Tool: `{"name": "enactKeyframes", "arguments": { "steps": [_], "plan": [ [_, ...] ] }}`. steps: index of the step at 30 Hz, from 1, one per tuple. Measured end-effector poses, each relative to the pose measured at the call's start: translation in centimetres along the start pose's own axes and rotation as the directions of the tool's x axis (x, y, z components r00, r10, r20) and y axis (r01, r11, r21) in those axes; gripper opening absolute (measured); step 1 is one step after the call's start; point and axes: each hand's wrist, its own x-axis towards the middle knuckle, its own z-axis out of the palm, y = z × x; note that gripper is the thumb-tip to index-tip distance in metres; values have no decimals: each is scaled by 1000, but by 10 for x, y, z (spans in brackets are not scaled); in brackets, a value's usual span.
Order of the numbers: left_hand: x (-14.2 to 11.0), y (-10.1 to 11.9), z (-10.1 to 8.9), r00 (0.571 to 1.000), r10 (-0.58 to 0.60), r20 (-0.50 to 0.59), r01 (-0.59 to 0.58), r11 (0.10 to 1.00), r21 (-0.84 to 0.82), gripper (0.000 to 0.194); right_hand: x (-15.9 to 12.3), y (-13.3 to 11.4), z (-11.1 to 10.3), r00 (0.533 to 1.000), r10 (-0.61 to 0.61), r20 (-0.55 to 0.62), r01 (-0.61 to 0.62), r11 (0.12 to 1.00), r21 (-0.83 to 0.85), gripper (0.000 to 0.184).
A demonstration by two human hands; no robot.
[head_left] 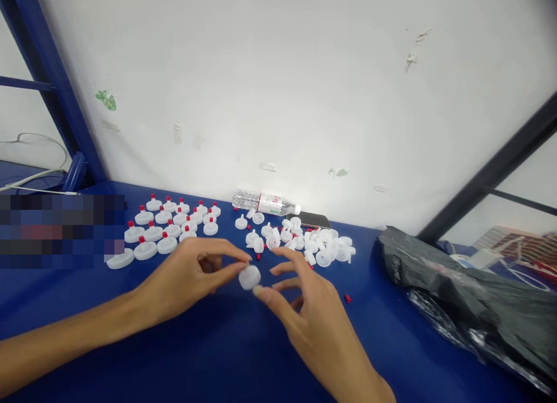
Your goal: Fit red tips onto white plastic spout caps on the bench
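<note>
Between thumb and fingertips, my left hand pinches a white plastic cap above the blue table. My right hand is open beside it, fingers apart, its thumb tip at the cap's lower right edge; I cannot tell whether it touches. To the left stand several white caps with red tips, set out in rows. Beyond my right hand lies a loose pile of white spouted caps without red tips, with small red pieces among them. One red piece lies apart on the right.
A clear plastic bottle lies on its side near the wall, with a dark phone beside it. Dark plastic bags cover the right of the blue table. Blue metal posts rise at the left.
</note>
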Motion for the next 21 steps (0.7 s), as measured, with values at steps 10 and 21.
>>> {"name": "enactKeyframes", "arguments": {
  "steps": [10,21],
  "plan": [
    [28,-46,-40,987,103,-122,7,735,678,41,2,1,-15,976,-90,-200,76,994,-75,29],
    [34,-55,-45,993,-4,-122,79,777,624,40,11,42,-69,895,-140,-425,-42,920,-391,32]
  ]
}}
